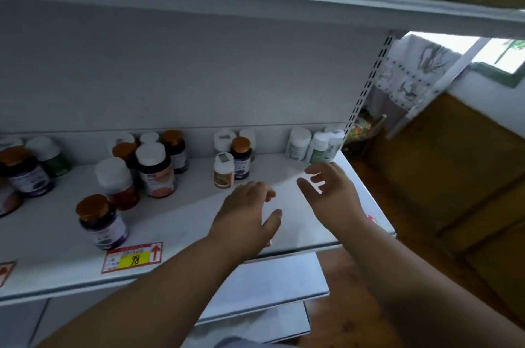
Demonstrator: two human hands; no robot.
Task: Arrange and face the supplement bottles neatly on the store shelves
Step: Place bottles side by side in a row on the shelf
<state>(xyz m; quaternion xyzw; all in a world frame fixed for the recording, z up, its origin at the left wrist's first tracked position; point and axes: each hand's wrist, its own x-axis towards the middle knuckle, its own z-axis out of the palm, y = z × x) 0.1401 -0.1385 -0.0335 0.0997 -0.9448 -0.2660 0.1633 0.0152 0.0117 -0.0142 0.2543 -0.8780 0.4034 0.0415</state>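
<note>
1. White store shelf (181,222), seen from above; wooden floor (454,177) off to the right, lower shelves below the front edge.
2. Nearest edge: red-and-yellow price tag (132,257) marked 98 on the shelf lip.
3. Left hand (245,218) palm down over bare shelf, fingers loosely spread, holding nothing.
4. Right hand (332,191) just beside it, fingers apart and slightly bent, empty; whether either hand touches the shelf is unclear.
5. Dark bottle with amber cap (102,221) stands alone near the front, left of the hands.
6. Behind it, a loose cluster of mixed bottles (147,168), white and amber caps, unevenly placed.
7. Small white bottle (224,170) with a dark amber-capped one just beside it, ahead of the left hand.
8. Far right corner: white bottles (312,146) grouped against the back panel, close beyond the right hand's fingertips.
9. More bottles crowd the far left edge (25,171).
</note>
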